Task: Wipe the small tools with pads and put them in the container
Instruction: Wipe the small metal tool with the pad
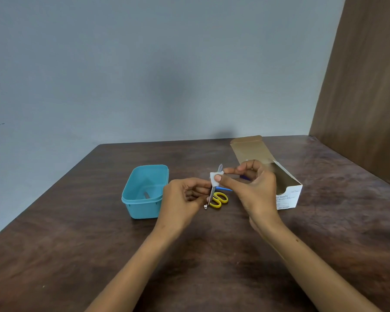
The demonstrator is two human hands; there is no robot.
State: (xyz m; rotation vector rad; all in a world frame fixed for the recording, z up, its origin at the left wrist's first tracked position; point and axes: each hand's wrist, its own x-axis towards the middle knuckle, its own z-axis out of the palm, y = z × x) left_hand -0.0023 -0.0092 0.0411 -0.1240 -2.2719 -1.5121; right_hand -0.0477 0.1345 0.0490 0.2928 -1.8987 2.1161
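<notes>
A person is sitting or standing at a dark brown wooden table [77,255], seen from a camera on their head looking down at both bare forearms. The left hand [185,197] is holding a thin metal tool [212,190], possibly a nail file, pinching its lower part between curled fingers so that it is pointing up and slightly to the right above the table. The right hand [252,188] is pinching a small white pad [214,179] around the upper half of the tool, with the thumb pressing on the near side and the forefinger on the far side; the tool's tip is sticking out above the pad. To the left of the hands, a light blue plastic container [142,207] is sitting open on the table, and something grey and metallic is lying on its bottom, though the view is too blurred to tell what it is. Beneath the hands, a pair of scissors with yellow handles [220,199] is lying on the table, and just behind it a slim blue object [225,189] is lying partly hidden by the right hand. To the right, a white cardboard box of swabs [286,188] is lying with its flap open, near the right hand. A grey-blue wall [144,64] is rising behind the table, and a brown wooden panel [365,86] is standing at the far right.
</notes>
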